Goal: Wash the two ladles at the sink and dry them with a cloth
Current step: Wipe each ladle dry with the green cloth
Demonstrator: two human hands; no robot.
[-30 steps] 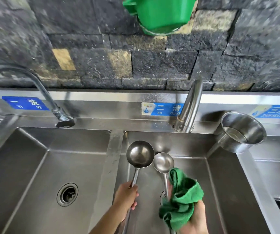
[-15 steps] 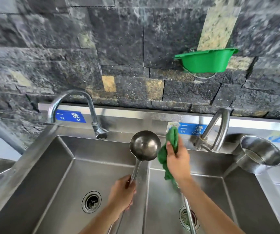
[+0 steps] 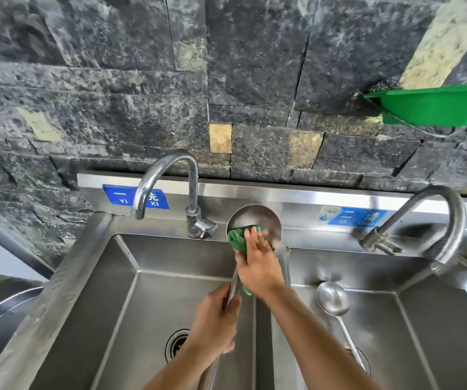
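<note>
My left hand (image 3: 212, 322) grips the handle of the large steel ladle (image 3: 266, 220), whose bowl is raised over the divider between the two basins. Inside that bowl my right hand (image 3: 257, 263) presses a green cloth (image 3: 238, 237). The small ladle (image 3: 333, 299) lies in the right basin (image 3: 423, 333), bowl up, with its handle running toward the drain. Neither hand touches it.
The left basin (image 3: 114, 305) has a drain at its middle and a curved tap (image 3: 167, 175) behind it. A second tap (image 3: 434, 220) stands behind the right basin. A green plastic tub (image 3: 434, 108) hangs on the stone wall at right. A steel rim shows at the far left.
My right hand moved left and pushed the cloth into the large ladle's bowl. The small ladle now lies loose in the right basin. The view shifted left.
</note>
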